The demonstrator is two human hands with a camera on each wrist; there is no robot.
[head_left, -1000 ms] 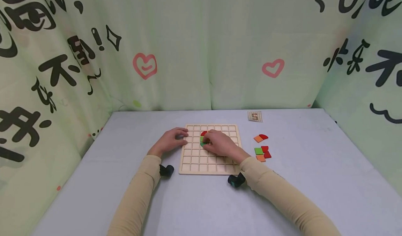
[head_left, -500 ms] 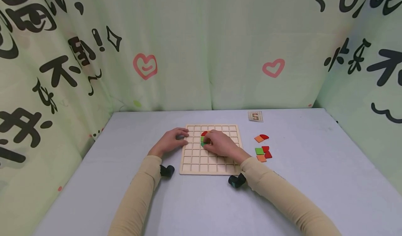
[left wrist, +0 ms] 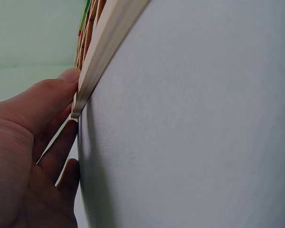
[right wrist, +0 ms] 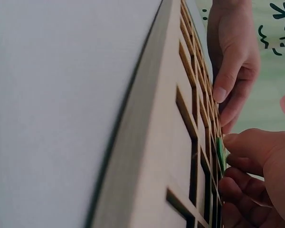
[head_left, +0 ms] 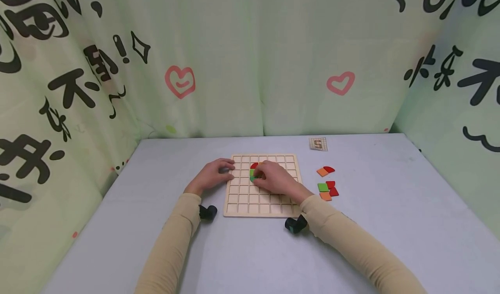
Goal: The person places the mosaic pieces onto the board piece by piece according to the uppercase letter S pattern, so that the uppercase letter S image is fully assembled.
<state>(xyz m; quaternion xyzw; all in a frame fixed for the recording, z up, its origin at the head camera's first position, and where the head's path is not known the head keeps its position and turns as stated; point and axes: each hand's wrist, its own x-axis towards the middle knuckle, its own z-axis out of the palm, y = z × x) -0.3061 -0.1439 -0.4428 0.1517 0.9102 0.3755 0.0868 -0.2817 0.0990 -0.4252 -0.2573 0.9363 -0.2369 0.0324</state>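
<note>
Two tan fabric sleeves reach over the white-covered table, a small black wrist device by each cuff. Past these lies a square, pale wooden board divided into shallow cells. The left hand rests at its left edge, thumb and fingers loosely apart; light, steady contact there should stop it sliding.

The right hand bends over the upper-middle cells, digits gathered narrowly about a flat, dark green piece; whether they pinch it or merely touch it cannot be told. The step seems to be seating pieces: best to square each with its cell walls, then press it flat without nudging neighbours. Farther up that column, the cells hold a light green square and a rounded red piece, a sliver of orange beside the latter; the hand may hide more.

On the table right of the board lie an orange square, two red pieces and a bright green square; beyond them, an orange-and-red pair, then a small printed card.
</note>
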